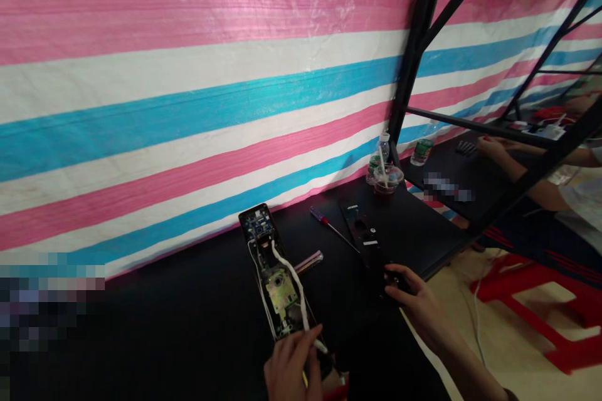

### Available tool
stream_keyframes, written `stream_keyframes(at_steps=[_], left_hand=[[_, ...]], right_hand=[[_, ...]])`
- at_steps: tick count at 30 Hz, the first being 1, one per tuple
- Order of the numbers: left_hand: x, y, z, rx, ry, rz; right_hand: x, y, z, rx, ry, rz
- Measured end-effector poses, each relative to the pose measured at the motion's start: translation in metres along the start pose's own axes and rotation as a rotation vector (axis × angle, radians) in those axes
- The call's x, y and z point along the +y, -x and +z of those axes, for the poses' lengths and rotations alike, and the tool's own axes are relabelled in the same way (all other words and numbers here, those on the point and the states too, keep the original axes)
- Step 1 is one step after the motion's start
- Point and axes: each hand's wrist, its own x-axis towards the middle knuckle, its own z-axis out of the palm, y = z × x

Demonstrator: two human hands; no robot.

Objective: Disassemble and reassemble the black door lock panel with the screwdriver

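A long black housing (281, 291) lies open on the black table, showing a blue circuit board (259, 227) at its far end, a yellowish metal plate (282, 293) and a thick white cable (297, 279). My left hand (294, 366) rests over the near end of the housing with bent fingers; what it grips, if anything, is hidden. To the right lies a flat black panel (364, 232) with white labels. My right hand (414, 301) has its thumb and fingers at the near end of this panel, around a small dark part I cannot make out.
A screwdriver (333, 230) lies between housing and panel, near a small clear packet (309, 261). A bottle (383, 147) and a plastic cup (388, 179) stand at the back. Black metal frame bars (414, 50) rise right. Beyond are a person's arms (522, 169) and a red stool (540, 307).
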Motion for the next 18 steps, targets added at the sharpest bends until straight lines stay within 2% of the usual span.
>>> stream_keyframes(at_steps=[2,4,8,10,12,15,18], left_hand=[[0.005,-0.007,-0.012,-0.052,0.083,0.016],[0.013,-0.014,-0.029,-0.041,0.158,0.033],[0.032,-0.034,-0.066,0.098,0.169,0.125],[0.038,-0.048,-0.077,0.232,0.071,0.161],[0.040,-0.065,-0.078,0.309,-0.058,0.209],[0.040,-0.092,-0.070,0.182,-0.198,0.303],[0.044,-0.113,-0.065,0.122,-0.252,0.314]], right_hand=[[-0.008,0.005,0.004,-0.074,-0.025,0.047],[-0.018,0.009,0.008,-0.119,0.009,0.055],[-0.041,0.022,0.010,-0.139,0.119,0.025],[-0.058,0.033,0.009,-0.161,0.149,-0.021],[-0.076,0.048,0.010,-0.217,0.166,-0.092],[-0.099,0.072,0.015,-0.335,0.051,-0.183],[-0.114,0.091,0.022,-0.508,-0.144,-0.150]])
